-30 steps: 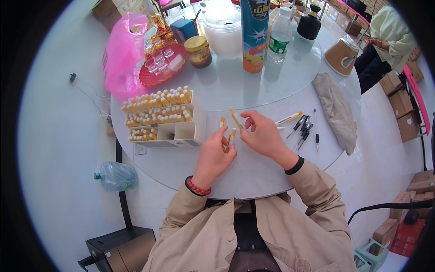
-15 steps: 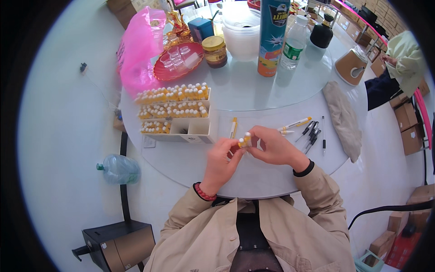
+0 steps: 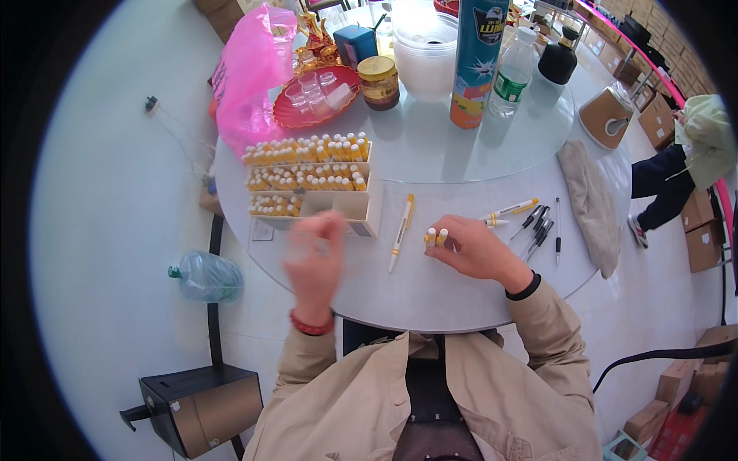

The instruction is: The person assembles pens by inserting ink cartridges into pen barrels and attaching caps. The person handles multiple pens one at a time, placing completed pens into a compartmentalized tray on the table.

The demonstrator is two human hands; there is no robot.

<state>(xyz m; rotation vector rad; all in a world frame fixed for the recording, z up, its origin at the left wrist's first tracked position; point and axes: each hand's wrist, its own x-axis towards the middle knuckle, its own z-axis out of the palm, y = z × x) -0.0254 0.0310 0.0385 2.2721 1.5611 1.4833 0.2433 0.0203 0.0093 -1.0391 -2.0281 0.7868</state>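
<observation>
Two white-and-yellow pens [image 3: 436, 237] stand with their white ends up in my right hand [image 3: 473, 248], which is closed around them above the near part of the table. My left hand [image 3: 314, 261] is smeared by motion in front of the pen box [image 3: 372, 217], so its fingers cannot be made out. In that white compartmented box, rows of yellow pens with white ends [image 3: 307, 178] are packed upright. Between my hands lies a single white-and-yellow pen [image 3: 401, 233]. More white-and-yellow pens [image 3: 509, 210] and several black pens [image 3: 540, 230] rest beyond my right hand.
A glass turntable [image 3: 430, 157] carries a red tray [image 3: 288, 115] of small cups, a jar [image 3: 378, 83], stacked plastic tubs [image 3: 424, 69], a spray can [image 3: 474, 73] and a water bottle [image 3: 512, 77]. A grey cloth [image 3: 588, 207] lies at the right. Another person [image 3: 680, 157] stands farther right.
My left hand has left the pens beside my right hand and swung left toward the box. My right hand keeps the pens, slightly farther right. The view has shifted a little.
</observation>
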